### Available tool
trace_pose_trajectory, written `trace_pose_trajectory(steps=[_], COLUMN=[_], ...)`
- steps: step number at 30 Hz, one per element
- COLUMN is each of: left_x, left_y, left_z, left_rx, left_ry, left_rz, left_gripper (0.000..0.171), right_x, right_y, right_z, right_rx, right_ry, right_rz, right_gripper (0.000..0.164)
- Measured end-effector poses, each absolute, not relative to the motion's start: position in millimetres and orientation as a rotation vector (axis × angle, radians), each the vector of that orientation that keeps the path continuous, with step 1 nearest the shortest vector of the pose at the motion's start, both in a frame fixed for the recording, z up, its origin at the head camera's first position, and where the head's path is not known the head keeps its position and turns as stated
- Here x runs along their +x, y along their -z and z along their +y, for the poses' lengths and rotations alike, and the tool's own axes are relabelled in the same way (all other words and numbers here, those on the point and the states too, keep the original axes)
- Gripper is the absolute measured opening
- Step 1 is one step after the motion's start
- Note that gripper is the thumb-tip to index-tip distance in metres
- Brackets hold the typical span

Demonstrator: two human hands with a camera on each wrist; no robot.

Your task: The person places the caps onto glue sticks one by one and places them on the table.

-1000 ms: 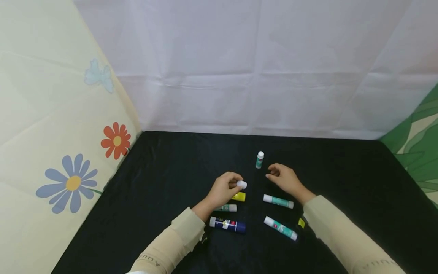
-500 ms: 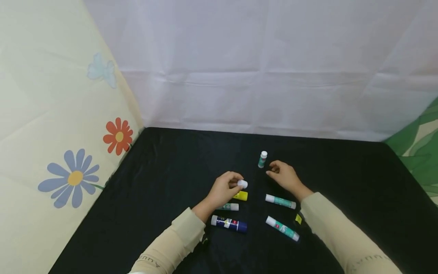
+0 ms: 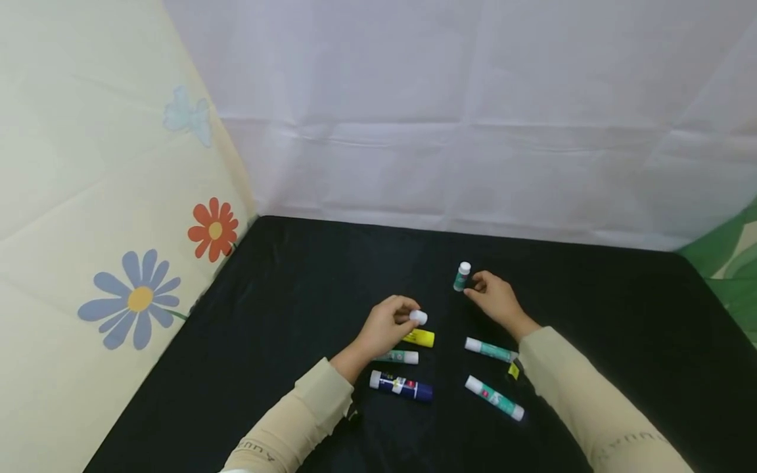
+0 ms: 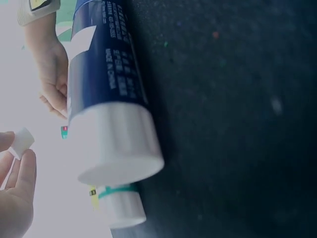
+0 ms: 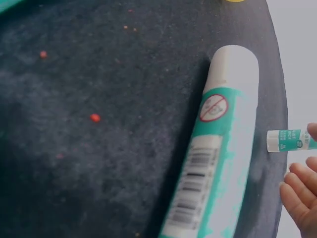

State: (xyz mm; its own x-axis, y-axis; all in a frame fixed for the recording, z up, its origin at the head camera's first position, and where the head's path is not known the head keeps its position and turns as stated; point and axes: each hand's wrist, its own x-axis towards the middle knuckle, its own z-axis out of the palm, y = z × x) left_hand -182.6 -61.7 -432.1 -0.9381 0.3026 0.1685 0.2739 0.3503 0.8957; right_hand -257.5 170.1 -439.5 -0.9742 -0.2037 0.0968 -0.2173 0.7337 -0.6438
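Note:
My left hand pinches a small white cap between thumb and fingers, above a yellow glue stick. In the left wrist view the same cap shows at the fingertips. A green-and-white glue stick stands upright at the back. Close at its right is my right hand, fingers loosely bent and not wrapped round it; whether the thumb touches it I cannot tell. In the right wrist view that stick appears beside the relaxed fingers.
On the black table lie a green glue stick partly behind the left wrist, a large navy glue stick, and two more green ones at the right. A small yellow piece shows by the right sleeve. A white curtain stands behind.
My right hand has moved up to the standing glue stick, narrowing the gap between them. The left hand keeps pinching the cap in place. The head view has shifted slightly.

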Motion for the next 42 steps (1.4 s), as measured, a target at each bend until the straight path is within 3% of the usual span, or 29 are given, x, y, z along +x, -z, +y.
trace_pose_trajectory(steps=[20, 31, 42], left_x=[-181.6, -181.4, -163.7], left_y=[429.7, 431.1, 396.0], left_z=[-68.6, -70.5, -70.7], left_rx=[0.511, 0.496, 0.504], left_ry=[-1.649, -1.683, -1.754], left_rz=[2.603, 2.588, 2.582], left_gripper=[0.016, 0.017, 0.017], right_x=[-271.8, -276.0, -277.7], right_y=[440.3, 441.0, 439.5], right_z=[165.4, 158.8, 154.0], right_rx=[0.345, 0.376, 0.380], right_ry=[-1.059, -1.051, -1.029], right_rz=[-2.904, -2.846, -2.859], right_gripper=[0.037, 0.026, 0.019])
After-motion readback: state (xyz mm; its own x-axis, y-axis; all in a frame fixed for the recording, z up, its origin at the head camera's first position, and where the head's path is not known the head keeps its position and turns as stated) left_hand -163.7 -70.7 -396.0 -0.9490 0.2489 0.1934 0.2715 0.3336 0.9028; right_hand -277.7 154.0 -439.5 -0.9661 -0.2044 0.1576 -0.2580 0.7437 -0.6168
